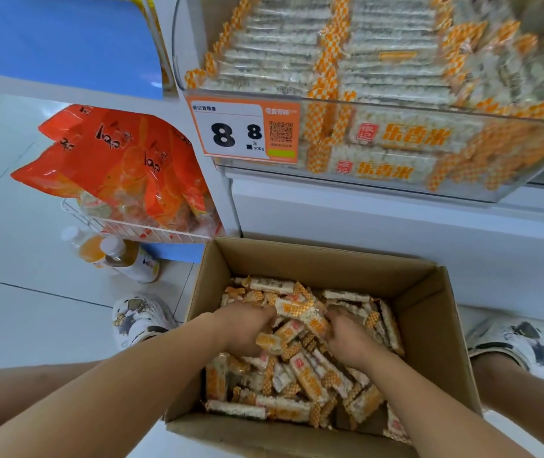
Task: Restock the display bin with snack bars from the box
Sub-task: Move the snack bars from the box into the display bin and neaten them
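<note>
On the far left, orange snack bags (pixel 115 166) fill a wire basket (pixel 138 231), with two bottles (pixel 125 257) on the floor below. Near centre, the cardboard box (pixel 429 325) holds loose snack bars (pixel 297 385); the left hand (pixel 247 325) and right hand (pixel 346 338) curl round a heap of them. Far right above, the clear display bin (pixel 396 190) carries rows of bars behind a price tag (pixel 244 132).

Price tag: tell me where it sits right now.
In the head view, the price tag is clipped to the left front edge of the display bin, above the cardboard box and right of the orange bags.
</note>
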